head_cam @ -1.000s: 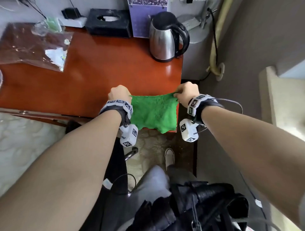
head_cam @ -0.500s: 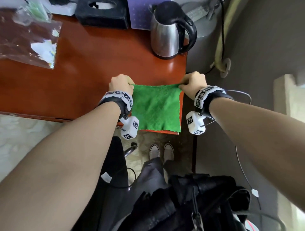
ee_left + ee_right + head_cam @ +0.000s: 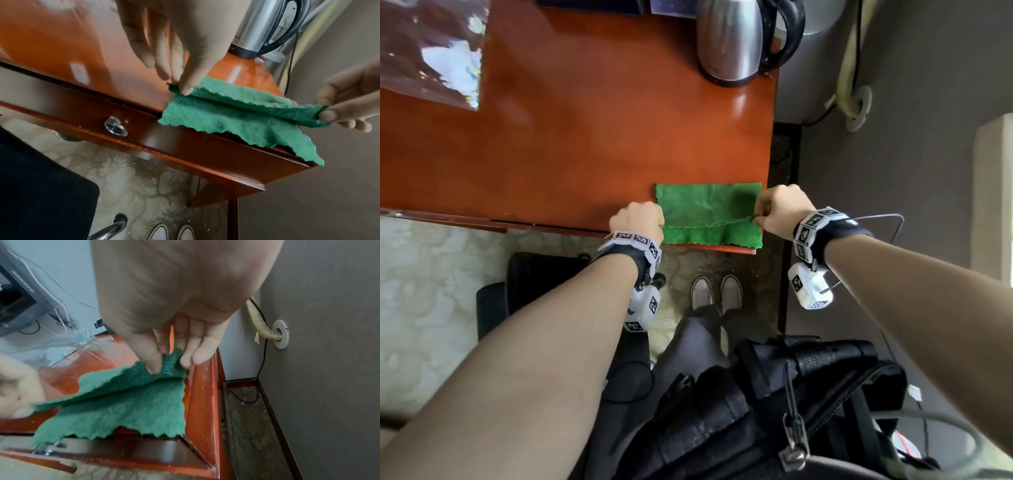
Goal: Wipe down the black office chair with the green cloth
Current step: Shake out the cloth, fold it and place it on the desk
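The green cloth (image 3: 709, 212) lies on the front right corner of the red-brown desk (image 3: 585, 144), its near edge hanging over the front. My left hand (image 3: 659, 224) pinches the cloth's left side, and thumb and fingers (image 3: 183, 87) hold a raised fold. At the right side my right hand (image 3: 756, 219) pinches the same fold, seen close in the right wrist view (image 3: 162, 368). The fold runs straight between both hands across the cloth (image 3: 236, 116). The black office chair (image 3: 534, 274) stands low at the left, partly under the desk and hidden by my left forearm.
A steel kettle (image 3: 736, 41) stands at the desk's back right, and a plastic bag (image 3: 431, 61) lies at the back left. The desk front has a drawer pull (image 3: 115, 128). My shoes (image 3: 717, 291) are on the patterned floor, a black bag (image 3: 774, 394) hangs below, and a grey wall (image 3: 911, 154) is close on the right.
The cloth, held stretched in the air a second ago, now lies on the desk corner. Both hands have come back toward the front edge, holding a fold across its middle.
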Motion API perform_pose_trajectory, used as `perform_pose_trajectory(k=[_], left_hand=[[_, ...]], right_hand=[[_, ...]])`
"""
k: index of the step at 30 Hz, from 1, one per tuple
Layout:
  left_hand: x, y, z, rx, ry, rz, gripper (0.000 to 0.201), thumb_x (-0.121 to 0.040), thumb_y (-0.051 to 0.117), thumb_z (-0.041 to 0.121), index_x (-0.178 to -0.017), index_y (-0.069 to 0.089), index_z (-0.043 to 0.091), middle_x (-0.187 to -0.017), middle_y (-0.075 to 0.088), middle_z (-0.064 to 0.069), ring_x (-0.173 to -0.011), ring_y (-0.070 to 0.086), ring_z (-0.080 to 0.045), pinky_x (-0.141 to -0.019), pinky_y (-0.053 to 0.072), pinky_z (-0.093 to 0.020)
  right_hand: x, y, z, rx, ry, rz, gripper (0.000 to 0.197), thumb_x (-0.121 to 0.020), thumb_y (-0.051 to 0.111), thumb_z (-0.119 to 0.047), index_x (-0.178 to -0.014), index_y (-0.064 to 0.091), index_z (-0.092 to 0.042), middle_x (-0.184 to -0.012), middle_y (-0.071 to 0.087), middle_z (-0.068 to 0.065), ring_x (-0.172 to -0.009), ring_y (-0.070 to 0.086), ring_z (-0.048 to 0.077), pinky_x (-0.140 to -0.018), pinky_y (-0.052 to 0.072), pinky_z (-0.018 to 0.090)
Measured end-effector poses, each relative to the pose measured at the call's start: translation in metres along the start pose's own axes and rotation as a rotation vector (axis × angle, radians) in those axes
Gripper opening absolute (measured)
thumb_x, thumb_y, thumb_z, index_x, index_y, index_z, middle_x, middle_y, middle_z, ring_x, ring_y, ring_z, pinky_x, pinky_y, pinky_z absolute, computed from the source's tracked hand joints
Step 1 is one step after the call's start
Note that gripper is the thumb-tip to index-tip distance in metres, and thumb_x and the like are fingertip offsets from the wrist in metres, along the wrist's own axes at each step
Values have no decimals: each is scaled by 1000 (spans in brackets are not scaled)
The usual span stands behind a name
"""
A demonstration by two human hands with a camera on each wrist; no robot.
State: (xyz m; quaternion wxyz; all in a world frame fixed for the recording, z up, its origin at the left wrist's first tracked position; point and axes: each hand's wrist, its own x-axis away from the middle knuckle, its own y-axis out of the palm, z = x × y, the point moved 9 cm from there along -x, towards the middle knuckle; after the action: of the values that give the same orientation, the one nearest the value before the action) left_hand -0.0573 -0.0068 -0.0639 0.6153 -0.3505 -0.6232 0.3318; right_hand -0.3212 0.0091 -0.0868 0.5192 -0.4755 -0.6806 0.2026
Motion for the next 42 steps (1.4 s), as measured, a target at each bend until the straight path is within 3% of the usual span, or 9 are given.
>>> perform_pose_trajectory(k=[6, 13, 19, 24, 28, 31, 37, 40, 42], left_hand=[[3, 10, -2, -10, 9, 22, 22, -92, 64, 16, -105, 73, 32, -107, 69, -6, -102, 63, -31, -79, 50, -35], [-4, 21, -6, -43, -11, 21, 26, -84, 62, 18, -105, 74, 25, -102, 70, -3, -116, 49, -25, -96, 38, -37], [-29, -13, -22, 289, -125, 209, 17, -97, 56, 20, -111, 66, 24, -109, 67, -8, -101, 63, -33, -79, 52, -38], [-56, -6, -18, 423, -89, 204, 16, -98, 57, 23, -112, 61, 28, -113, 63, -6, -95, 63, -32, -73, 48, -36], [-64, 0, -12, 371, -72, 184, 6, -98, 57, 22, -100, 61, 25, -107, 56, -7, -81, 56, -30, -68, 41, -35], [-68, 2, -13, 315, -83, 163, 7, -97, 56, 17, -95, 59, 23, -106, 52, -7, -87, 58, -32, -71, 42, -37], [-76, -9, -9, 247, -88, 181, 15, -93, 61, 13, -108, 58, 16, -116, 50, -12, -105, 56, -36, -81, 48, -45], [-64, -20, 21, 212, 30, 256, 28, -87, 66, 7, -111, 54, 17, -116, 49, -11, -104, 56, -33, -78, 51, -44], [-44, -17, 64, 210, 251, 241, 20, -92, 63, 16, -108, 53, 18, -110, 50, -6, -88, 60, -29, -70, 52, -41]], right_hand=[[10, 17, -3, 38, -24, -24, 12, -74, 70, -27, -71, 59, -30, -84, 67, 0, -80, 64, 24, -76, 57, 34], [19, 30, -3, 50, -13, -86, 26, -83, 64, -47, -71, 61, -24, -77, 63, -3, -73, 61, 18, -68, 55, 31], [-7, -13, 3, 3, 48, 174, 13, -89, 59, -30, -95, 65, -20, -90, 69, 13, -88, 63, 35, -77, 54, 37], [-28, -11, 6, -42, 140, 135, 18, -87, 61, -31, -104, 58, -24, -103, 64, 13, -96, 61, 35, -82, 50, 36], [-35, -1, 6, 5, 164, 104, 21, -90, 61, -29, -107, 55, -18, -106, 60, 17, -94, 60, 38, -78, 47, 37], [-39, -2, 7, 35, 165, 102, 18, -90, 62, -27, -103, 55, -17, -104, 60, 16, -91, 60, 37, -75, 46, 35], [-48, -12, 9, 45, 175, 87, 17, -86, 65, -28, -98, 57, -19, -102, 59, 13, -90, 59, 35, -74, 45, 33], [-50, -11, 11, 27, 194, 72, 19, -85, 66, -29, -100, 56, -21, -98, 53, 9, -86, 57, 33, -76, 47, 34], [-51, -11, 12, 24, 193, 62, 18, -85, 66, -28, -99, 56, -21, -96, 50, 7, -82, 54, 30, -73, 46, 33]])
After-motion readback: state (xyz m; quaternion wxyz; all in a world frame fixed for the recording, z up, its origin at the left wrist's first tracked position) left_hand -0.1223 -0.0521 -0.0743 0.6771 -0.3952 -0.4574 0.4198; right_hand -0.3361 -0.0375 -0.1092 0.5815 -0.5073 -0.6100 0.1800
